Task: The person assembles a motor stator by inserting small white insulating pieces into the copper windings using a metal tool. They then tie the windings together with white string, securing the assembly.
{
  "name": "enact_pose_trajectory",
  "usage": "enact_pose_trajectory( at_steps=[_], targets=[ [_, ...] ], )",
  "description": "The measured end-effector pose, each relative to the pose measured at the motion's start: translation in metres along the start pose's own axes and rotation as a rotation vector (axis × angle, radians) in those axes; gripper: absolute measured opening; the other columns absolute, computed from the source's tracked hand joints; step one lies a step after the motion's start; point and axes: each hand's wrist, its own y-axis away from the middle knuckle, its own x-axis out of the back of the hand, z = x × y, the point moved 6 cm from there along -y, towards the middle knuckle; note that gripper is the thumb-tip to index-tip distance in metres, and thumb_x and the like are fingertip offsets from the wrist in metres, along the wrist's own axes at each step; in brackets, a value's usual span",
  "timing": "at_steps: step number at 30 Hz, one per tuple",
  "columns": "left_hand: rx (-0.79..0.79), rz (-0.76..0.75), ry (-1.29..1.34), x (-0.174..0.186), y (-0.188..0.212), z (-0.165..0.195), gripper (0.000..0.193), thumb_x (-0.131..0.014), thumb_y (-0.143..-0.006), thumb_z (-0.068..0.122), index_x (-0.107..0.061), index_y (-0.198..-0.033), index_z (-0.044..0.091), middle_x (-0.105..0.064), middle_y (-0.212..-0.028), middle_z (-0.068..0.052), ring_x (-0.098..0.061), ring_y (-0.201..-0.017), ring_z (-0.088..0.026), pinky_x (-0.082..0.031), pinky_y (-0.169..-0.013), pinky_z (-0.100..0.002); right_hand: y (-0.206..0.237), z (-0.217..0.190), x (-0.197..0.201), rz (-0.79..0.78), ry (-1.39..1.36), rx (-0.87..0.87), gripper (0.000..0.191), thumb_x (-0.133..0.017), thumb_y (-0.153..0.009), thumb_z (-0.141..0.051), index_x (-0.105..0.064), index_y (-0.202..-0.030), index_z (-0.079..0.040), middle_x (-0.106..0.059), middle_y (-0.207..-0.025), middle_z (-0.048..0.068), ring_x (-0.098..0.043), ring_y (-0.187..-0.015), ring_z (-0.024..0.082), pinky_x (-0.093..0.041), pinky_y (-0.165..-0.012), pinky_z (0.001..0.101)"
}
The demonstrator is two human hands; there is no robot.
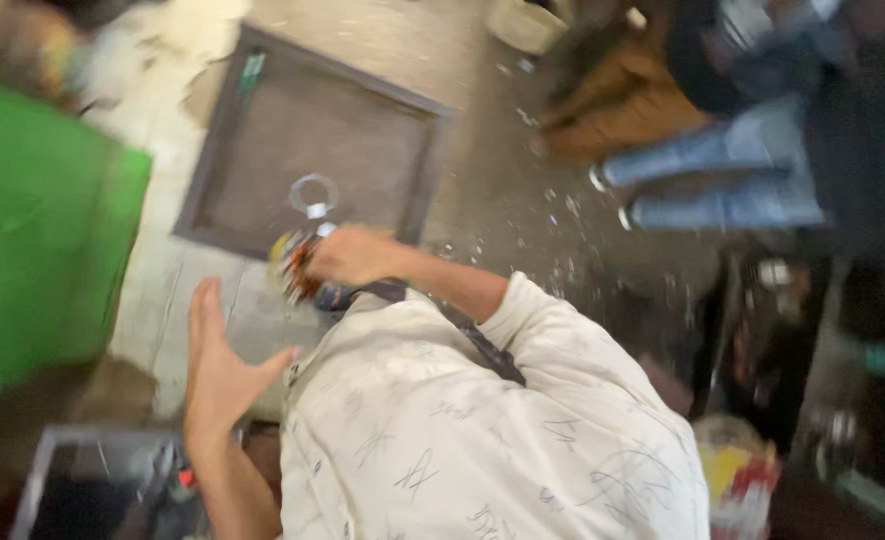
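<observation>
Above the framed grey floor mat's (225, 120) near edge, right hand (351, 255) clenches a multicoloured bundle with metal ring (313, 195); probably light, rigid. Left hand (218, 370) spread, empty.

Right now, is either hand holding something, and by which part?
The right hand grips a blurred red-and-yellow tool around its body; the exact part cannot be told. The left hand is open, holding nothing.
</observation>
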Motion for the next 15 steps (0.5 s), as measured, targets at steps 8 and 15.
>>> enact_pose_trajectory(
  at_steps=[8,15],
  targets=[
    [0.337,0.127,-0.06,0.025,0.093,-0.037,0.086,-0.085,-0.071,0.022,-0.049,-0.146,-0.002,-0.051,-0.15,-0.024,-0.047,-0.14,-0.038,-0.038,-0.114,-0.043,-0.041,0.033,0.03,-0.06,0.629,-0.45,0.029,-0.082,-0.077,-0.036,-0.076,-0.088,-0.01,-0.075,-0.087,0.016,-0.074,-0.081,0.037,-0.058,-0.07,0.0478],
    [0.567,0.48,0.091,0.007,0.219,-0.079,0.075,-0.081,-0.077,0.026,-0.053,-0.143,0.001,-0.055,-0.146,-0.023,-0.05,-0.136,-0.039,-0.041,-0.111,-0.043,-0.086,-0.054,0.032,-0.207,0.852,-0.337,0.048,-0.066,-0.091,-0.055,-0.08,-0.092,-0.009,-0.075,-0.091,0.02,-0.073,-0.088,0.039,-0.057,-0.077,0.0493]
  ],
)
